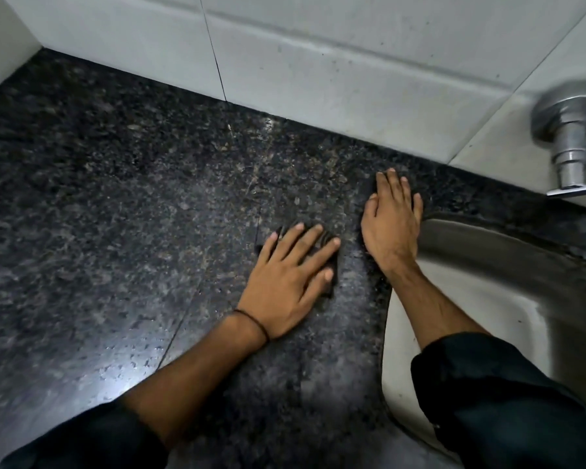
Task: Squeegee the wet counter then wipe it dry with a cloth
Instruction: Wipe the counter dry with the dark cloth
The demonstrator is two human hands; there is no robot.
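Observation:
The dark speckled granite counter fills most of the view and shines where light hits it near the front left. My left hand lies palm down with fingers spread, pressing a dark crumpled cloth onto the counter; only its folds show past my fingertips. About a hand's width to the right and farther back, my right hand rests flat on the counter by the sink's rim. A dark edge shows beside its fingers, and I cannot tell if that is cloth. No squeegee is in view.
A steel sink is set into the counter at the right, under my right forearm. A metal tap sticks out of the white tiled wall, which runs along the back. A white side wall closes the far left corner.

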